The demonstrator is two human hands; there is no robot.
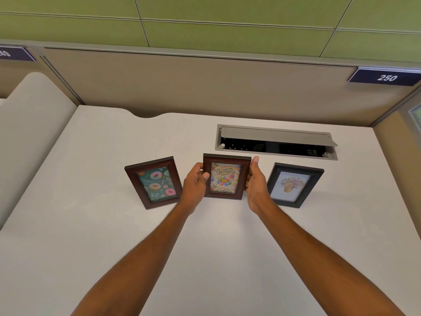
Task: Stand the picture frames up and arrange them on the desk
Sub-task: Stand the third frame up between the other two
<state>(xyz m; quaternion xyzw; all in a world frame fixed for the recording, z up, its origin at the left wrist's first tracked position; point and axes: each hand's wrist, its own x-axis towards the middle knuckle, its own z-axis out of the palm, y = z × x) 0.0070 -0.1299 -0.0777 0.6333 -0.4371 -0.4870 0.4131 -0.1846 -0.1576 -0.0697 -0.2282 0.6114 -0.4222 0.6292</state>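
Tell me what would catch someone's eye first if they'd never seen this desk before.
The left hand and right hand grip the brown Happy Birthday frame at mid-desk. A donut frame stands to its left, a black flower frame to its right, and an open cable tray sits behind.

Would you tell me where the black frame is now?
In the head view, the black frame stands rightmost on the desk, beside the right hand holding the birthday frame, in front of the cable box.
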